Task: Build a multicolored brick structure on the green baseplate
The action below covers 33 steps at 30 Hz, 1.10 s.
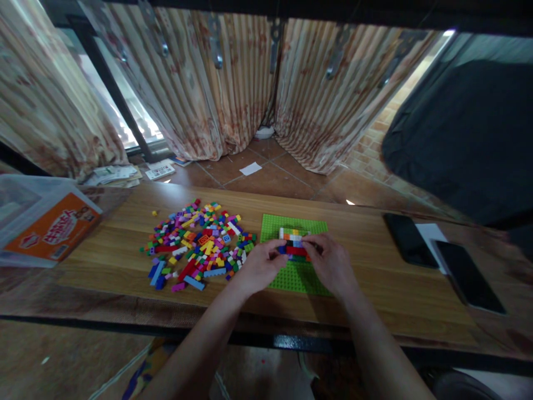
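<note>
A small structure of toy building bricks in white, orange, red, blue and other colours stands on a green studded baseplate. My left hand is closed at its left side, thumb and fingertips against the bricks. From the right, my right hand pinches the other side of it, near a red brick at the front. The fingers hide both ends of the structure, so I cannot see whether a loose brick is between them. Left of the baseplate spreads a large pile of loose bricks in many colours.
The wooden board carries all the bricks. At its left end stands a clear plastic box with an orange label. A black phone, a white paper and a second dark phone lie to the right. Curtains hang behind.
</note>
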Motion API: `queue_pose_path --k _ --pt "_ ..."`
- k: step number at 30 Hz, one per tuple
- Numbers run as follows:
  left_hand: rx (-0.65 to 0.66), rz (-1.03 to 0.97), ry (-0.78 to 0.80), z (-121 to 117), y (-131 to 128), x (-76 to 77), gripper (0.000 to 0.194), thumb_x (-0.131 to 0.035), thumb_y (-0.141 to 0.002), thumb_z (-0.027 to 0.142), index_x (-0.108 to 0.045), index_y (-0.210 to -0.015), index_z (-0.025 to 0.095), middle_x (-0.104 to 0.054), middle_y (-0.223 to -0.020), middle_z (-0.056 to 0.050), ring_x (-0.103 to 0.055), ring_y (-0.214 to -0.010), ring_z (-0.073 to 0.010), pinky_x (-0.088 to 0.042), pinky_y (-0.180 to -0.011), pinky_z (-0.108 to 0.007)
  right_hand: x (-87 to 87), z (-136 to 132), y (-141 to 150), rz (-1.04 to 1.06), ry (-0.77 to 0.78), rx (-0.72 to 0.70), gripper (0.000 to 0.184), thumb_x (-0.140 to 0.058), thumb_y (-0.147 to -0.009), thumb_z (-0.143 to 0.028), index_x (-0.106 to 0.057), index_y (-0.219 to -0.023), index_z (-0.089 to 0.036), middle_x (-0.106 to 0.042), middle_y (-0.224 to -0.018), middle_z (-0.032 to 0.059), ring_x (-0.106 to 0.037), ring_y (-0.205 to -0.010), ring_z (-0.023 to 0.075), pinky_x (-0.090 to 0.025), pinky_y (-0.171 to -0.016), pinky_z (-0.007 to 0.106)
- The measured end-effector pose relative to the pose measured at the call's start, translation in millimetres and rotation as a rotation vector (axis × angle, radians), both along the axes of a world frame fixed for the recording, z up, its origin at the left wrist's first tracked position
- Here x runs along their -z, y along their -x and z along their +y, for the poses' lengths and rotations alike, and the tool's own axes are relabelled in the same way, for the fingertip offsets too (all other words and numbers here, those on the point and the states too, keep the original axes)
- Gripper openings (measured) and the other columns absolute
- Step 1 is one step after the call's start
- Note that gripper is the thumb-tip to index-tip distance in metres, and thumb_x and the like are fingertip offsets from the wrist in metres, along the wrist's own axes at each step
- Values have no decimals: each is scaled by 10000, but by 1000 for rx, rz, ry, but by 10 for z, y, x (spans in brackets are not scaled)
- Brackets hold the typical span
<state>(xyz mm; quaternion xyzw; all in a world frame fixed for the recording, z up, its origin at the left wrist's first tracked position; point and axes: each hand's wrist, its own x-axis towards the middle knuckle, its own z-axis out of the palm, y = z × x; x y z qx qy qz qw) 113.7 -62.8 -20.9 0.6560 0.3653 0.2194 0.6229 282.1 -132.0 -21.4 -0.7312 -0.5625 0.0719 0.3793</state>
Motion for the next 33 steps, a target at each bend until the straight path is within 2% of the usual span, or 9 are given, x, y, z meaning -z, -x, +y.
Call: queue_pose_path --k 5,13,18,24,28,33 --pt "10 6 -13 12 6 29 424 -595 -796 227 -665 -1203 126 -603 -660 11 -485 -566 -113 -366 -548 -230 -8 5 2 13 -2 -34 168 -546 -878 -271 -705 -856 -222 -640 -903 64 -628 -807 199 -501 -773 363" --pt "33 0 -19 1 14 4 399 -570 -813 211 -676 -1192 141 -574 -652 13 -460 -560 -111 -337 -538 -229 -14 -6 7 -6 28 -110 154 -540 -882 -257 -691 -883 -226 -676 -925 66 -632 -881 225 -498 -818 390" --pt "35 -11 -2 -12 14 -29 396 -557 -818 210 -675 -1189 138 -565 -644 18 -440 -546 -109 -323 -525 -230 -9 7 -7 -20 -1 -74 195 -524 -894 -291 -705 -894 -219 -706 -927 76 -643 -888 235 -500 -823 399" --pt "38 39 -39 -7 18 -12 458 -556 -825 235 -635 -1261 121 -613 -682 -3 -470 -566 -121 -347 -545 -238 -49 2 -104 143 14 68 259 -579 -853 -404 -722 -906 -195 -744 -874 67 -664 -756 211 -508 -737 357" --pt "46 53 -88 3 20 39 432 -562 -816 218 -649 -1232 139 -598 -685 7 -459 -566 -109 -350 -547 -227 -54 -5 -129 178 71 41 271 -586 -829 -436 -725 -861 -206 -756 -867 60 -678 -769 211 -506 -751 350" --pt "59 14 -96 6 13 98 420 -555 -811 202 -657 -1216 163 -564 -666 22 -439 -563 -102 -329 -525 -211 -42 11 -70 137 44 -14 241 -582 -837 -415 -725 -803 -223 -744 -889 58 -676 -810 206 -504 -775 342"
